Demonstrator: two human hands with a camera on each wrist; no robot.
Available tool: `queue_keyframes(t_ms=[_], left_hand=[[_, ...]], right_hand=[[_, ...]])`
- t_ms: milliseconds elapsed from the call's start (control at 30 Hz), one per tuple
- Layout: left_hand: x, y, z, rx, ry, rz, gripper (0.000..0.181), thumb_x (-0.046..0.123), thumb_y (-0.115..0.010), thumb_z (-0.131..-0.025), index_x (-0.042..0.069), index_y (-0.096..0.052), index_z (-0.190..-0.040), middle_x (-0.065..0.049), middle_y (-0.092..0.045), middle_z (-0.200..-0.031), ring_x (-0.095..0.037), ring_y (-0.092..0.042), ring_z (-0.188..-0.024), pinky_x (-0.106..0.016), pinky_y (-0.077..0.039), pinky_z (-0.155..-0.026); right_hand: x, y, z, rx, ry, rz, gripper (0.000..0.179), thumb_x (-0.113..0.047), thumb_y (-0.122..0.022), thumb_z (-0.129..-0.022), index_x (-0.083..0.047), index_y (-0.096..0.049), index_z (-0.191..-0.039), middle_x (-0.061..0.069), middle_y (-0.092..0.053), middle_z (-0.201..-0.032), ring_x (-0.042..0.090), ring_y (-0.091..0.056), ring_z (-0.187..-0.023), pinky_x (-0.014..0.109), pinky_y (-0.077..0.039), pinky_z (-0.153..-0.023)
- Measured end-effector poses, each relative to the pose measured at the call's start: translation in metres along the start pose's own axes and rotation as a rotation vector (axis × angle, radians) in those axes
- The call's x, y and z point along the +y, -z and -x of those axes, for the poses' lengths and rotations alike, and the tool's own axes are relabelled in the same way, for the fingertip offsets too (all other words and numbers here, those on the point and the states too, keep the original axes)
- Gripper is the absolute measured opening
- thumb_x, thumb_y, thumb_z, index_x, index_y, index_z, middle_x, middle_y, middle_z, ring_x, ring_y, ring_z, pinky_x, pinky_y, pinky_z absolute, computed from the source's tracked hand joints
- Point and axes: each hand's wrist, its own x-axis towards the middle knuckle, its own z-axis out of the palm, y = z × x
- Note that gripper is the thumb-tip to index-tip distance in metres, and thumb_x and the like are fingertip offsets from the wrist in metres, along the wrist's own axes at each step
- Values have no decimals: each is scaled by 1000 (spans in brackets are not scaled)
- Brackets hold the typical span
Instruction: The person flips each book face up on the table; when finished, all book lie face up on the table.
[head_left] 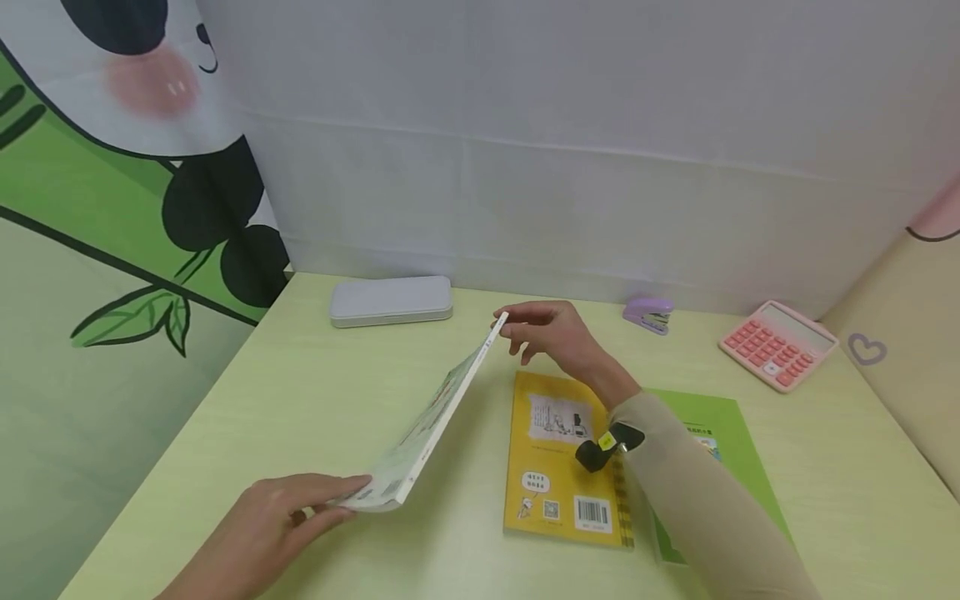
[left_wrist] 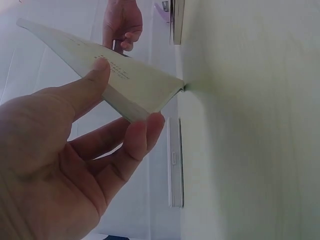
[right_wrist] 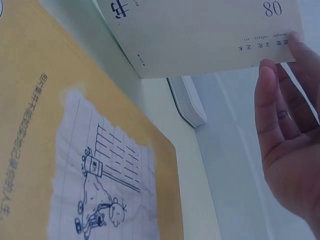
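A thin, pale book (head_left: 447,408) is held up off the table, tilted with its right side raised and its white spine facing right. My left hand (head_left: 266,527) pinches its near lower corner between thumb and fingers. At the raised far end, my right hand (head_left: 558,337) grips the edge. The left wrist view shows a pale cover (left_wrist: 135,85) with small print under my left thumb. Dark characters and "08" are on the white face (right_wrist: 200,40) in the right wrist view. Below my right forearm lies a yellow book (head_left: 555,467), partly covered by the arm.
A green book (head_left: 738,454) lies right of the yellow one, partly hidden by my sleeve. Along the back stand a grey pencil case (head_left: 392,302), a purple stapler (head_left: 649,313) and a pink calculator (head_left: 778,346). A white curtain (head_left: 562,167) hangs behind the table.
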Motion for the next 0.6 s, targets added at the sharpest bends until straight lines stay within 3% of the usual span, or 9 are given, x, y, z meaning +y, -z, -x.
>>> queue_keyframes(t_ms=[233,400,600], left_hand=[[0,1,0,133,-96,51,35,17,-81,-92,28,-80,-124,7,-81,-110,7,-67,-90,-18,-58,-66],[0,4,-2,144,-83,81,28,11,-80,-92,17,-82,-119,2,-82,-105,8,-56,-73,-20,-52,-57],[2,6,-4,185,-94,49,25,11,-82,-89,19,-84,-113,2,-82,-104,10,-64,-84,-20,-56,-60]], right_hand=[[-5,0,-1,44,21,-25,30,-11,-75,-98,1,-74,-126,3,-76,-93,15,-68,-75,29,-63,-68],[-10,2,-2,62,49,-29,32,-9,-74,-98,2,-73,-128,3,-75,-93,15,-67,-75,28,-63,-69],[-15,5,-1,76,46,-25,33,-7,-75,-98,1,-73,-129,-2,-75,-92,18,-66,-74,27,-62,-69]])
